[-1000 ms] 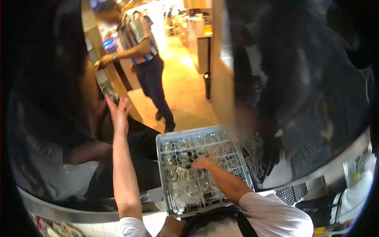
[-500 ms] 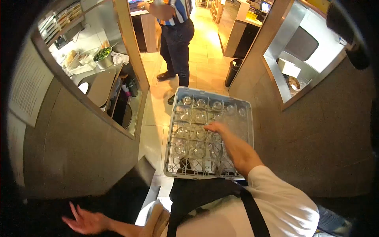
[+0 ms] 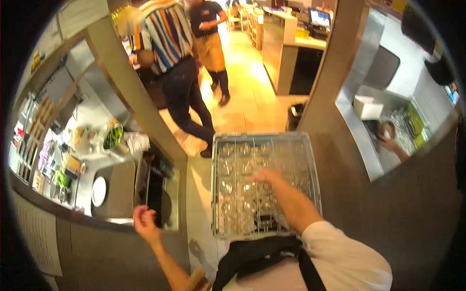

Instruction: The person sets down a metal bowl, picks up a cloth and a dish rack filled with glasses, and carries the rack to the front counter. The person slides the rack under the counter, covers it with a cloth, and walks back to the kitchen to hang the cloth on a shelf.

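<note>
A grey dishwasher glass rack, divided into compartments, is in front of my body above the floor. Several clear drinking glasses stand in its compartments. My right hand reaches over the rack's middle and is closed on its dividers; the fingertips are blurred and partly hidden. Off to the left, my left hand is raised beside the wall and the hatch ledge, with nothing in it and its fingers loosely bent and apart.
A person in a striped shirt stands ahead on the left, and a person in a tan apron is beyond. Walls with hatches flank the passage. A co-worker's hand shows in the right hatch. A black bin stands by the right doorpost.
My left hand has risen and moved right, its fingers less spread. The rack sits lower in view, still in my right hand. The striped-shirt person is nearer; another person has appeared.
</note>
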### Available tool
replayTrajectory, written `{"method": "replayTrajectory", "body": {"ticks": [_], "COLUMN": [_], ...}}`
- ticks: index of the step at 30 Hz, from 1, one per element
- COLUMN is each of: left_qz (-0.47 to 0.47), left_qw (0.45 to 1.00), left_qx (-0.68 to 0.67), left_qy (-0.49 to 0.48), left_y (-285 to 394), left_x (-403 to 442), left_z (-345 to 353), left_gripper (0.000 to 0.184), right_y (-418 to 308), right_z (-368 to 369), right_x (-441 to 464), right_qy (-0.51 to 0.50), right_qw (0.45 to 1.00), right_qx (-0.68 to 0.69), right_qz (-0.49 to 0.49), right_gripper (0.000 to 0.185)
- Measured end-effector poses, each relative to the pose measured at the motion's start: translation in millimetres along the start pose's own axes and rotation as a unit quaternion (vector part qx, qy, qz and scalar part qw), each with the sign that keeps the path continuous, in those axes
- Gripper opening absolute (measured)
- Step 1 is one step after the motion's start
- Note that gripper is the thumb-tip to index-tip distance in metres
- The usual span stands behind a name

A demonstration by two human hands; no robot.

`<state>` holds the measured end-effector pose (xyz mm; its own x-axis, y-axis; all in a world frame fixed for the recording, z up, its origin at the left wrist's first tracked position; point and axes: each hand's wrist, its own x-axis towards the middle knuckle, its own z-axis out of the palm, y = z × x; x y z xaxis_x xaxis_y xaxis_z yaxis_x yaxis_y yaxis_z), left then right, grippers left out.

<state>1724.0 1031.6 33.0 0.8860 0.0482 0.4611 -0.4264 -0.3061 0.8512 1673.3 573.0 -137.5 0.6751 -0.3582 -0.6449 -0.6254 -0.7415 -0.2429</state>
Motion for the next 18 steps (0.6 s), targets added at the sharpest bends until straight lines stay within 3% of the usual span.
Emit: {"method": "replayTrajectory", "body": {"ticks": [1,2,4,5,7,8,11,13,18], "left_qz": [-0.055,-0.04,-0.03,-0.162,-0.48,-0.544,-0.621,-0.646,-0.688], "left_qw": [0.997,0.997,0.973,0.945,0.857,0.823,0.77,0.749,0.71], "left_qx": [-0.028,-0.006,0.147,0.119,0.033,0.018,0.021,0.021,0.025], "left_qy": [-0.056,-0.067,-0.174,-0.257,-0.184,-0.164,-0.147,-0.142,-0.147], "left_y": [-22,-85,-143,-193,-185,-183,-194,-205,-241], "left_x": [5,-1,-29,-53,-85,-93,-104,-103,-68], "left_z": [33,57,88,89,110,121,161,186,242], "left_gripper": [0.011,0.01,0.009,0.016,0.028,0.027,0.024,0.022,0.018], "right_y": [-4,-6,-10,-16,-31,-40,-54,-75,-110], "right_z": [-15,-26,-50,-74,-110,-122,-157,-173,-224], "right_x": [23,50,93,111,136,154,208,241,333], "right_qy": [-0.012,-0.027,-0.006,0.0,-0.062,-0.062,-0.06,-0.069,-0.08], "right_qw": [1.0,1.0,1.0,0.999,0.998,0.998,0.997,0.996,0.996], "right_qx": [-0.002,-0.006,-0.03,-0.03,-0.022,-0.027,-0.041,-0.045,-0.042], "right_qz": [-0.005,-0.009,-0.007,-0.017,0.0,-0.007,-0.023,0.015,-0.02], "right_gripper": [0.08,0.083,0.087,0.087,0.081,0.081,0.085,0.087,0.087]}}
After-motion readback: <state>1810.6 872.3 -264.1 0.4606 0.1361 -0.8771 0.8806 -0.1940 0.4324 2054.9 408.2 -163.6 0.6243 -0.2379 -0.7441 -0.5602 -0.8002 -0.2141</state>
